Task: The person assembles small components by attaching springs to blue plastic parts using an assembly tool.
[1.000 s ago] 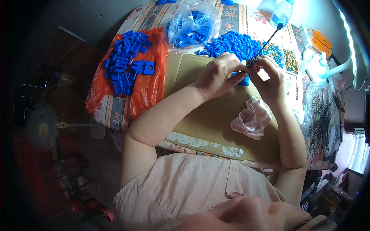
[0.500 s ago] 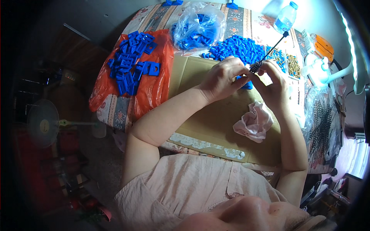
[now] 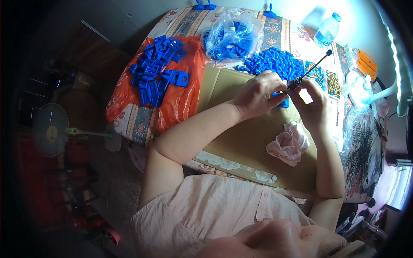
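Note:
My left hand [image 3: 259,95] and my right hand [image 3: 313,107] meet fingertip to fingertip over the far part of a brown cardboard sheet [image 3: 232,137]. Between them is a thin black rod with a black coil spring [image 3: 295,83] around its lower part, slanting up to the right and topped by a small dark knob. My right thumb and fingers pinch the spring end. The left fingers are closed at the rod's lower tip; what exactly they grip is hidden. Just below the fingers sits a blue plastic part [image 3: 282,102], partly covered. A crumpled pale pink cloth [image 3: 288,144] lies nearer to me.
Blue plastic brackets [image 3: 155,71] are heaped on a red plastic bag [image 3: 185,92] at left. Behind the cardboard are a clear bag [image 3: 234,34] of blue parts, a pile of small blue pieces [image 3: 275,62] and brass-coloured pins [image 3: 333,84]. A water bottle [image 3: 328,31] and lamp [image 3: 363,92] stand right.
The whole view has shifted slightly, so everything appears a little lower and to the right. Both hands keep their hold around the rod and spring.

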### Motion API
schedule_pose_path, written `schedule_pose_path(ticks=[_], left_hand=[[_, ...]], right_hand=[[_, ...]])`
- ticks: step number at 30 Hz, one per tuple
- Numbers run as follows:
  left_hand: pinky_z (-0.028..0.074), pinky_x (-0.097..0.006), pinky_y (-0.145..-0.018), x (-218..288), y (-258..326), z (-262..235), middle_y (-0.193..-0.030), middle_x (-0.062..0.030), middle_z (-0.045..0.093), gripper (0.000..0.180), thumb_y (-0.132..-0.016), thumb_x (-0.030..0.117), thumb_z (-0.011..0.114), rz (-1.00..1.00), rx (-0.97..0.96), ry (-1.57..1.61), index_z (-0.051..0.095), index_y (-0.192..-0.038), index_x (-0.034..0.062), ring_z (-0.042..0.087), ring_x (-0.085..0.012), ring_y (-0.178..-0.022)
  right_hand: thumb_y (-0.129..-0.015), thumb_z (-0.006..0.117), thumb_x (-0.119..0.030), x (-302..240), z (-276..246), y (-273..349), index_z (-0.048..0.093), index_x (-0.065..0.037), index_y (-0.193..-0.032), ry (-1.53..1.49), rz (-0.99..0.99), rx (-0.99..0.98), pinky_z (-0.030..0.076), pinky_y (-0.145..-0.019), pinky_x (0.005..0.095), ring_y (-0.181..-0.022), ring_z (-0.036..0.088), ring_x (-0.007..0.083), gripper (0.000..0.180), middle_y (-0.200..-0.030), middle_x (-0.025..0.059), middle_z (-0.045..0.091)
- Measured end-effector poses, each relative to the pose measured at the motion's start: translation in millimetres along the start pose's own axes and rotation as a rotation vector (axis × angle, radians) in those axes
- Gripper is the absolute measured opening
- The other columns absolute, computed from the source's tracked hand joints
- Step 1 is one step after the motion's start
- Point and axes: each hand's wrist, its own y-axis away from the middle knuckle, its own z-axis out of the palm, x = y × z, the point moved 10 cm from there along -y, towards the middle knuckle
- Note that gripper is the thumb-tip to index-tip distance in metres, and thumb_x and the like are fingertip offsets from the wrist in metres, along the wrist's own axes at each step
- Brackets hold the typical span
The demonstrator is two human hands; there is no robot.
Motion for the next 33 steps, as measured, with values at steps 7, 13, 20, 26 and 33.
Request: schedule_pose_path(ticks=[7, 13, 20, 26, 33], left_hand=[[0.048, -0.038, -0.072, -2.3, 1.9, -0.4, -0.083, -0.0083, 0.061, 0.012, -0.079, 0.008, 0.073, -0.008, 0.007, 0.000, 0.066, -0.088, 0.0054, 0.058, -0.0272, -0.079], [0.047, -0.038, -0.073, -0.9, 0.7, 2.5, -0.083, -0.0084, 0.061, 0.014, -0.078, 0.006, 0.073, 0.005, -0.017, -0.030, 0.066, -0.089, 0.0058, 0.058, -0.0277, -0.079], [0.047, -0.038, -0.073, -0.7, 0.3, 2.6, -0.084, -0.0082, 0.061, 0.014, -0.076, 0.005, 0.073, -0.018, -0.043, -0.034, 0.065, -0.088, 0.0058, 0.058, -0.0277, -0.080], [0.047, -0.038, -0.074, -1.1, -0.5, 2.7, -0.084, -0.0079, 0.061, 0.014, -0.076, 0.004, 0.073, -0.007, -0.037, -0.027, 0.065, -0.088, 0.0054, 0.059, -0.0274, -0.080], [0.047, -0.038, -0.074, 0.4, -0.7, 2.3, -0.085, -0.0082, 0.061, 0.014, -0.076, 0.004, 0.073, -0.008, -0.037, -0.029, 0.066, -0.088, 0.0049, 0.059, -0.0273, -0.081]], right_hand=[[-0.075, 0.075, -0.004, -2.3, 1.5, 0.1, 0.062, -0.004, -0.088, -0.015, -0.047, 0.028, 0.050, -0.071, 0.0350, -0.077, 0.062, 0.0231, 0.018, -0.080, 0.0083, 0.062], [-0.075, 0.075, -0.004, -2.4, 0.6, -0.7, 0.062, -0.004, -0.087, 0.000, -0.042, 0.009, 0.050, -0.070, 0.0340, -0.076, 0.063, 0.0220, 0.018, -0.080, 0.0081, 0.062], [-0.075, 0.075, -0.005, -1.4, 1.1, -0.4, 0.063, -0.005, -0.088, -0.017, -0.041, 0.019, 0.051, -0.070, 0.0333, -0.075, 0.063, 0.0212, 0.018, -0.080, 0.0078, 0.063], [-0.075, 0.075, -0.004, 1.7, 1.4, 0.5, 0.063, -0.005, -0.088, -0.024, -0.045, 0.030, 0.051, -0.070, 0.0330, -0.076, 0.063, 0.0214, 0.018, -0.081, 0.0075, 0.063], [-0.075, 0.074, -0.005, 1.5, 1.3, 0.3, 0.063, -0.005, -0.088, -0.027, -0.040, 0.020, 0.051, -0.071, 0.0335, -0.078, 0.063, 0.0220, 0.017, -0.081, 0.0078, 0.063]])
